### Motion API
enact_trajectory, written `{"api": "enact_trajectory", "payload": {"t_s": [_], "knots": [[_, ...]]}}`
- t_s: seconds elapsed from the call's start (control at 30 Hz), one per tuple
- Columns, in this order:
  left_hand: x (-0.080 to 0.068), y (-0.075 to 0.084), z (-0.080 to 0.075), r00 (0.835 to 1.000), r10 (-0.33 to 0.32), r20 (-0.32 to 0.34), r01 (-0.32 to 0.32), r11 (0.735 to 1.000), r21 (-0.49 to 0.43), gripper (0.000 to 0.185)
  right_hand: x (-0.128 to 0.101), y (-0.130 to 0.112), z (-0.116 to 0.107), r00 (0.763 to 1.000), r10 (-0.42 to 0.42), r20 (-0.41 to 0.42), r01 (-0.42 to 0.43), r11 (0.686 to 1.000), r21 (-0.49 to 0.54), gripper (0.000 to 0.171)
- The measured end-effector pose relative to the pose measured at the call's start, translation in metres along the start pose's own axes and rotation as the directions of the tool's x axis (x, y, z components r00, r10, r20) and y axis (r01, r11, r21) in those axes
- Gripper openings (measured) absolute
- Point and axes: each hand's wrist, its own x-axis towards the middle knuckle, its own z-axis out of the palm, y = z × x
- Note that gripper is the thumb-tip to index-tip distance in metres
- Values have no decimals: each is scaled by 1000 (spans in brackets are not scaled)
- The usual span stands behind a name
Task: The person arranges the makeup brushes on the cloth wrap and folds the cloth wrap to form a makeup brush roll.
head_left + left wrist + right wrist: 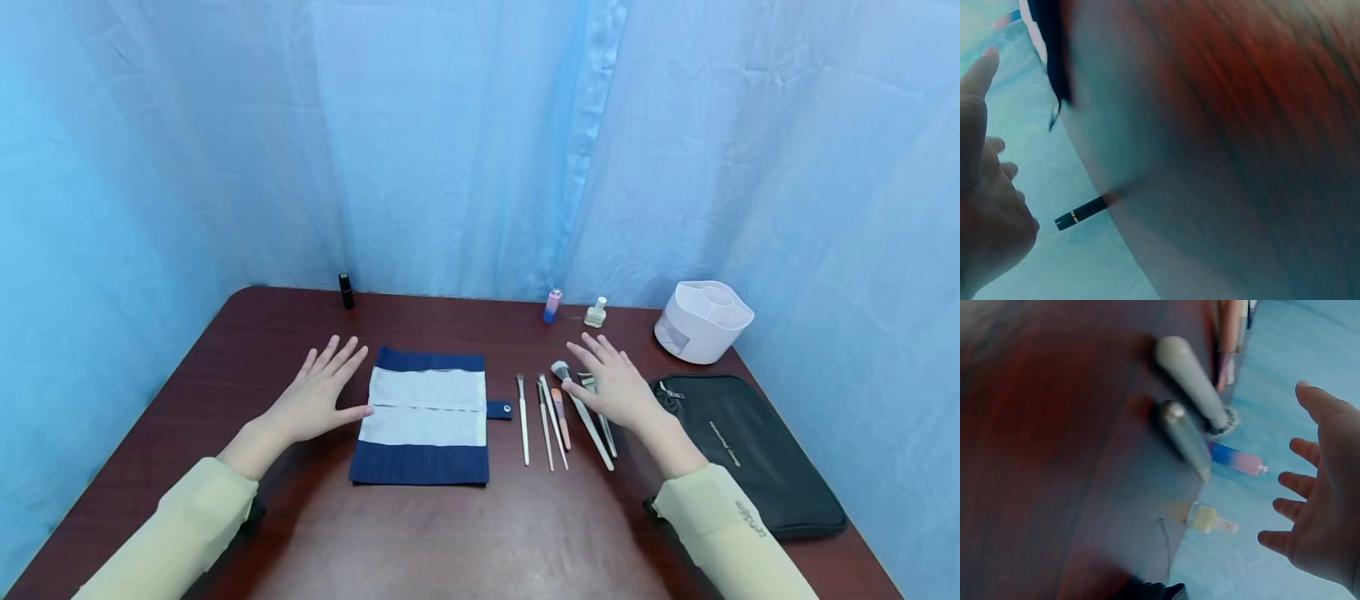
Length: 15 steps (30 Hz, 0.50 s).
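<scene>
Fingers spread, my left hand [318, 400] hovers beside the left edge of an unfolded navy and white fabric brush roll [427, 429], holding nothing. A snap tab [498, 410] sticks out from the roll's right side. My right hand [611, 387], also spread and holding nothing, is above the right end of a row of makeup brushes. Among them lie a slim brush [524, 425], a peach brush [561, 421] and a large fluffy brush [592, 429]. The right hand partly hides the brushes at the far right. In the right wrist view the fingers [1297, 484] are apart from the brushes.
Along the back edge stand a black tube [346, 292], a pink and blue bottle [552, 307] and a pale nail polish bottle [596, 313]. A white organizer [701, 325] is at the back right. The black zip case [757, 458] lies by my right forearm. Blue curtains surround the table.
</scene>
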Motion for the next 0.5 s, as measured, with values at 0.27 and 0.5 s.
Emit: {"api": "enact_trajectory", "payload": {"t_s": [0.27, 0.5], "knots": [[4, -14, 9, 992, 70, 107, -65, 997, -50, 92, 2, 6, 10, 998, -26, 60, 25, 999, 29, 65], [5, -25, 11, 981, 89, 170, -72, 992, -99, 89, 5, 9, 14, 993, 24, 115, -28, 999, 40, 55]]}}
